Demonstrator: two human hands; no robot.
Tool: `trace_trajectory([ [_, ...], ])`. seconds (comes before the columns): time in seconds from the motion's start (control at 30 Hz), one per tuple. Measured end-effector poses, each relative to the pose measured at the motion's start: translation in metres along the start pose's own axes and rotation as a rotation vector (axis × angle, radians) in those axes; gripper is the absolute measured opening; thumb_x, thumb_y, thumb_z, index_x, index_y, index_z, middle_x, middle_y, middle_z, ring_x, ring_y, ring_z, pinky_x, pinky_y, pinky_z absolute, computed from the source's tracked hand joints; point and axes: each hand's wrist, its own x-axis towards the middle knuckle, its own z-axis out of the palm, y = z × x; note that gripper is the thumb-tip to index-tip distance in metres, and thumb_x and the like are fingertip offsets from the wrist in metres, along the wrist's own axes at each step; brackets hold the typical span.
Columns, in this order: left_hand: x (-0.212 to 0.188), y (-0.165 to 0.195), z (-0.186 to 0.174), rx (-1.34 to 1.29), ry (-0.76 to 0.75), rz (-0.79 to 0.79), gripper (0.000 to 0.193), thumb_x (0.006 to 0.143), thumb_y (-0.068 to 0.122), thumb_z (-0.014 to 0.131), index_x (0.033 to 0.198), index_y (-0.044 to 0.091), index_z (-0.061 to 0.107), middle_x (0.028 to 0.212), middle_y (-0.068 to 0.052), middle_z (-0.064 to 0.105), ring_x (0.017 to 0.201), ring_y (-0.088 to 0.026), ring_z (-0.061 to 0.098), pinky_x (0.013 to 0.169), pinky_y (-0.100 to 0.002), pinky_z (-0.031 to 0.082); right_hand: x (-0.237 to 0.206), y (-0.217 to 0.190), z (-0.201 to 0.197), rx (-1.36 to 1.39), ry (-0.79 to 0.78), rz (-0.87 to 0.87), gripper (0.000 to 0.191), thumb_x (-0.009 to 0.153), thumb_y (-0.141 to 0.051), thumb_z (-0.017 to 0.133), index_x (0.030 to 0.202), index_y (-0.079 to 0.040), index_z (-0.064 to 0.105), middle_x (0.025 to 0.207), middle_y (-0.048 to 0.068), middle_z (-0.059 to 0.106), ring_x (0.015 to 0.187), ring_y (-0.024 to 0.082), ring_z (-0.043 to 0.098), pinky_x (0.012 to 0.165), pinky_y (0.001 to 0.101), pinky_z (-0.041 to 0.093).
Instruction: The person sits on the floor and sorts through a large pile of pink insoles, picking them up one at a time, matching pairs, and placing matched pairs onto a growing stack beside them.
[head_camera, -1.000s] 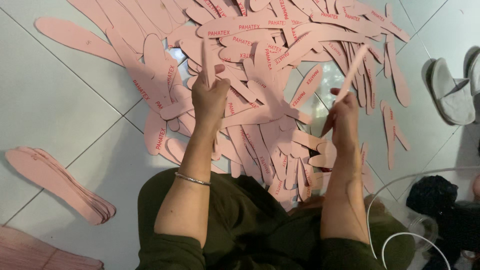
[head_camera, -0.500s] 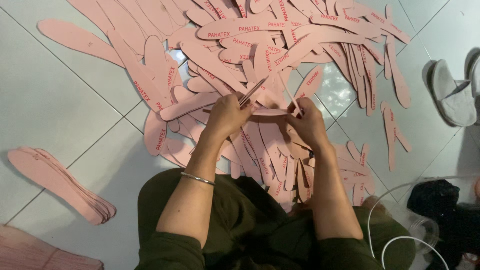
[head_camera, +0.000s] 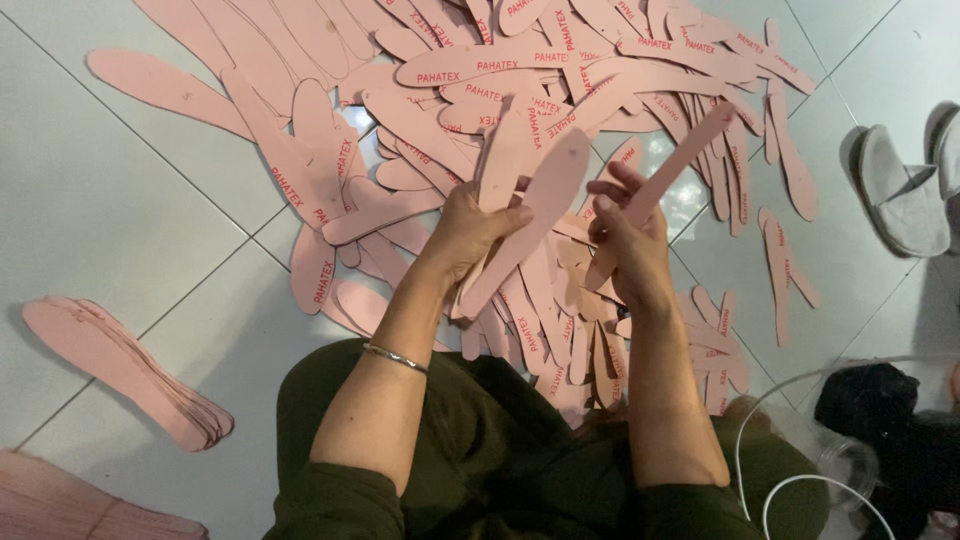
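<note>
Leftmost, a neat stack of pink insoles (head_camera: 125, 370) lies flat on the grey tile floor (head_camera: 110, 190), well apart from both hands. Left hand (head_camera: 478, 225) is closed around a held insole (head_camera: 530, 215), thumb over its face, long axis slanting up-right, lower end toward the lap. Just beside it, right hand (head_camera: 628, 240) pinches a narrower insole strip (head_camera: 668, 170), also slanting up-right; the two pieces sit near, not touching. Both thin, matte, foam-like, rounded ends. Underneath, the loose pile of insoles (head_camera: 520, 80) sprawls. Far right, grey slippers (head_camera: 905, 190).
</note>
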Motion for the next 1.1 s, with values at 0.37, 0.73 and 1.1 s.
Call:
trace_trajectory([
  [0.37, 0.007, -0.013, 0.0, -0.057, 0.126, 0.0, 0.02, 0.085, 0.004, 0.078, 0.103, -0.004, 0.073, 0.079, -0.007, 0.072, 0.061, -0.009, 0.063, 0.051, -0.023, 0.051, -0.003, 0.033, 0.017, -0.081, -0.207, 0.155, 0.023, 0.092, -0.012, 0.074, 0.109, 0.002, 0.066, 0.081, 0.002, 0.063, 0.068, 0.01, 0.055, 0.062, 0.025, 0.048],
  [0.73, 0.005, -0.011, 0.001, -0.092, 0.124, 0.007, 0.021, 0.084, 0.009, 0.079, 0.101, -0.001, 0.073, 0.079, -0.005, 0.071, 0.061, -0.008, 0.062, 0.05, -0.023, 0.051, 0.004, 0.03, 0.006, -0.115, -0.153, 0.153, 0.022, 0.092, -0.013, 0.072, 0.11, 0.0, 0.067, 0.082, 0.001, 0.063, 0.07, 0.009, 0.055, 0.063, 0.0241, 0.047],
  [1.1, -0.002, -0.012, 0.006, -0.184, -0.132, 0.058, 0.059, 0.087, 0.044, 0.077, 0.126, 0.001, 0.063, 0.106, -0.005, 0.073, 0.103, -0.014, 0.07, 0.089, -0.031, 0.059, -0.01, 0.032, 0.028, -0.159, -0.178, 0.158, 0.023, 0.09, -0.012, 0.074, 0.107, 0.002, 0.069, 0.083, 0.002, 0.066, 0.069, 0.009, 0.055, 0.062, 0.0239, 0.046],
])
